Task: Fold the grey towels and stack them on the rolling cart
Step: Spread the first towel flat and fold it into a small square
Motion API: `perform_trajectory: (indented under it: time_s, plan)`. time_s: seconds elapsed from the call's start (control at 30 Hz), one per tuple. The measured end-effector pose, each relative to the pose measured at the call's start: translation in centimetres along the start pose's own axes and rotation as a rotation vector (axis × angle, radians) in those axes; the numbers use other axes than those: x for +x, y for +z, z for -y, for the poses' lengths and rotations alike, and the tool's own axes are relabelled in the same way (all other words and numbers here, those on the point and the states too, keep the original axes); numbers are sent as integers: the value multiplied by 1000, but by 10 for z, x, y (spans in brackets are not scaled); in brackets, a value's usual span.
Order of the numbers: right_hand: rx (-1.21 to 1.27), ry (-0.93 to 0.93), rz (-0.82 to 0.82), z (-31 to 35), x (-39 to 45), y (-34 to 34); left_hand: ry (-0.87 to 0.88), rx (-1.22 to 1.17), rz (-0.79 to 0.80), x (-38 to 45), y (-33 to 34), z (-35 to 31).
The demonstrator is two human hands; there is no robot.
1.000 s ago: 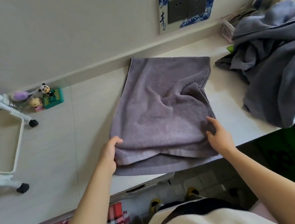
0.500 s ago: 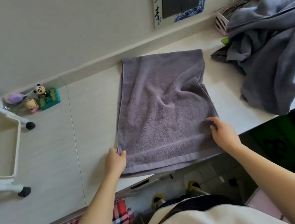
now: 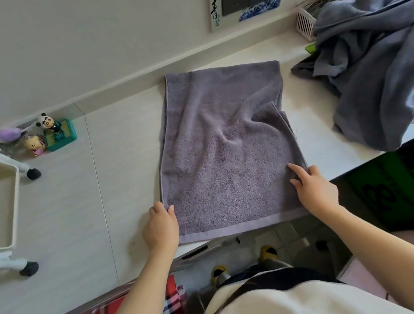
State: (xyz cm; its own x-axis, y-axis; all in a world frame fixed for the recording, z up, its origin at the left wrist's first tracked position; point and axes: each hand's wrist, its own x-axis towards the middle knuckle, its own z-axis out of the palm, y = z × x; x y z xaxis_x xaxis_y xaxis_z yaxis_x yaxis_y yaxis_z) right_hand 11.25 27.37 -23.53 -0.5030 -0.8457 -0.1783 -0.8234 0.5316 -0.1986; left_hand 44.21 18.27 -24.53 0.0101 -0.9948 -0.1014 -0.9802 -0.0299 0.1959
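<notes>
left grip (image 3: 160, 226) curled, right grip (image 3: 315, 189) pressing flat

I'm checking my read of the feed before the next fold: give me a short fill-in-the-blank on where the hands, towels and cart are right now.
1. The left hand pinches the near ____ corner of the flat grey towel.
2. The right hand rests on that towel with its fingers ____.
3. The heap of unfolded towels lies to the ____ of the flat towel.
4. The white rolling cart stands at the ____ edge of the view.

Missing words: left; straight; right; left
</notes>
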Motion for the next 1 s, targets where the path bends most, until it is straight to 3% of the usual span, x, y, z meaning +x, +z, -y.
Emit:
perform_trajectory:
  time_s: [0.17,0.27,0.37,0.47,0.6,0.67,0.73,0.83,0.93,1.0]
  plan:
    - [-50,-24,-109,12,-1,-2,52,-15,-60,7,-4,-4]
    - [-29,-140,-10,22,2,-3,283,-37,-47,14,1,-16]
    - [-77,-209,132,22,5,3,426,36,82,19,9,-28]
    - [-128,-207,167,12,8,4,365,85,119,18,12,-36]
    - [-97,-152,12,16,23,-6,333,144,11,19,1,-59]
    - [-36,-230,-13,28,34,-8,316,106,-11,26,-2,-77]
    - [3,-350,65,40,43,-6,348,61,35,32,0,-91]
    - [-104,-406,219,33,58,5,290,125,267,37,12,-99]
    - [-157,-360,205,15,61,6,210,189,296,31,14,-97]
    - [-172,-350,90,16,64,1,174,208,261,29,9,-106]
